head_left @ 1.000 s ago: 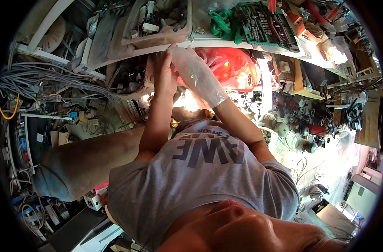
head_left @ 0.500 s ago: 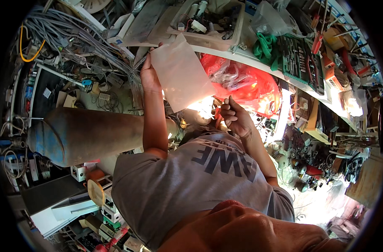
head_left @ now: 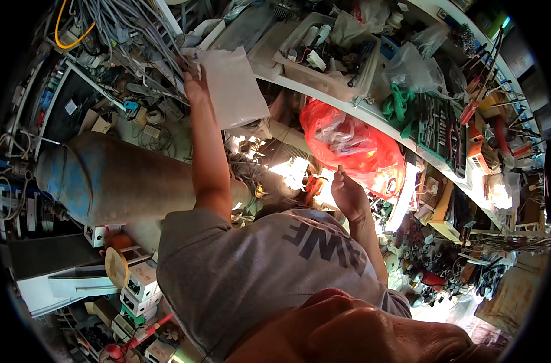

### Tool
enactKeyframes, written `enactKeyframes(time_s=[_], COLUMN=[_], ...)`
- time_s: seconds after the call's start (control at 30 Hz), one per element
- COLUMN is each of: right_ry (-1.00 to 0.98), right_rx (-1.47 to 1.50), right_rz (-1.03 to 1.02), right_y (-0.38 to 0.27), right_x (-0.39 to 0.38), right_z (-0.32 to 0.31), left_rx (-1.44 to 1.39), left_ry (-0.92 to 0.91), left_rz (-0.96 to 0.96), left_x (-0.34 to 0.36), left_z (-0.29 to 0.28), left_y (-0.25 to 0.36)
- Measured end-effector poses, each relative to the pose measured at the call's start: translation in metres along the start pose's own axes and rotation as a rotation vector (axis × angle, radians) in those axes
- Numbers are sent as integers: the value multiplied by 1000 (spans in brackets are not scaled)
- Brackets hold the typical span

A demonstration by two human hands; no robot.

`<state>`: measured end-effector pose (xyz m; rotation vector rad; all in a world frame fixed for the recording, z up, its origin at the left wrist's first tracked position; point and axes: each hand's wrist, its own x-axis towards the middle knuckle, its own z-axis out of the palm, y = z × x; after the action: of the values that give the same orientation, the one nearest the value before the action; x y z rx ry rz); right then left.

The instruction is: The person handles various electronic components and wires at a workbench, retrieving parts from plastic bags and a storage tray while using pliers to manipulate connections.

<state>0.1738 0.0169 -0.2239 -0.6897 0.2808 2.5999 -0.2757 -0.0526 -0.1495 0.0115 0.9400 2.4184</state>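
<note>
Far L: a thin yellow cable loop (head_left: pixel 70 48), w/ a thick bundle of loose grey cables (head_left: pixel 127 45) just to its right. Nearer on the L lies a big brown metal cylinder w/ worn blue paint at one end (head_left: pixel 130 181); its right-hand part passes under the L forearm.

Then the L hand (head_left: pixel 195 88), arm stretched to the far side. Its fingers are bent & clamped on the left edge of a flat, translucent white plastic sheet (head_left: pixel 236 91) (might be a bag, can't tell). The sheet is just right of that hand, near the front edge of the white bench (head_left: pixel 372 121).

Right of it, on the bench, a clear plastic tray of small parts (head_left: pixel 315 77). Below the bench edge, nearer, a bulging bright-red plastic bag (head_left: pixel 372 158) w/ clear plastic in its mouth. The R hand (head_left: pixel 350 193) is up just on the near side of that bag, approx. in front of the chest, fingers part-curled; can't tell if the tips meet.

Far R, on the bench: crumpled green cloth (head_left: pixel 399 106) beside a green tool case w/ metal tools (head_left: pixel 423 134).
</note>
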Motion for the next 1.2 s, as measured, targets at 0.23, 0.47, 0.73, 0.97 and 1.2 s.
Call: enactKeyframes(time_s=[0.23, 0.47, 0.73, 0.97, 1.2], right_ry=[-153, -187, -2, -252, -420], right_rx=[-14, 39, 150, 82, 46], right_rz=[70, 22, -256, -491, -496], right_y=[25, 30, 28, 22, -7], right_x=[26, 16, 28, -2, -16], right_z=[4, 10, -7, 40, 52], left_rx=[-382, -782, 70, 427, 1411], left_ry=[-507, -558, -164, -51, -159], left_rz=[-625, -822, -282, 563, 1183], left_x=[-44, -58, -48, -30, 92], left_z=[-17, 0, -13, 22, 113], left_y=[-139, -134, -123, -73, -11])
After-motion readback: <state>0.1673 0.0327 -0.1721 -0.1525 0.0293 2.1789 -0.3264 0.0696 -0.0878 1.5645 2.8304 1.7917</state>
